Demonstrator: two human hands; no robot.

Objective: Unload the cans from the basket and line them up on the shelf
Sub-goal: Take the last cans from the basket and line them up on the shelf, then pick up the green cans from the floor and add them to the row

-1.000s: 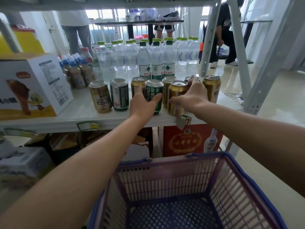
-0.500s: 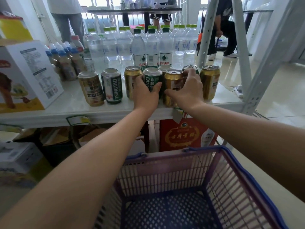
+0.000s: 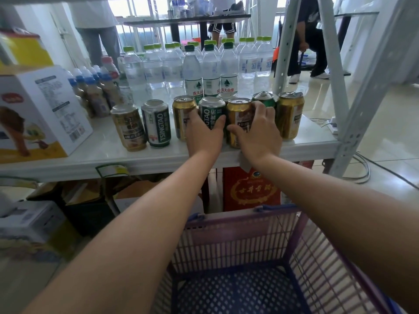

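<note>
Several beer cans stand in a row near the front of the white shelf [image 3: 106, 155]. My left hand [image 3: 205, 132] is wrapped around a green Tsingtao can [image 3: 212, 109] in the middle of the row. My right hand [image 3: 258, 132] grips the gold can [image 3: 239, 112] right beside it, the two cans touching. Left of them stand a gold can [image 3: 182, 112], another green Tsingtao can [image 3: 157, 123] and a brown-gold can [image 3: 130, 126]. A green can [image 3: 264, 98] and a gold can [image 3: 290, 114] stand to the right. The purple basket [image 3: 249, 225] below shows no cans inside.
Water bottles [image 3: 210, 69] and small blue-capped bottles [image 3: 95, 87] fill the back of the shelf. A white and yellow carton [image 3: 40, 109] sits at the left. A grey shelf upright [image 3: 362, 98] rises at the right. Boxes lie under the shelf. People stand in the background.
Both hands keep their hold on the same two cans, which now stand pressed together. The view has shifted slightly downward and closer.
</note>
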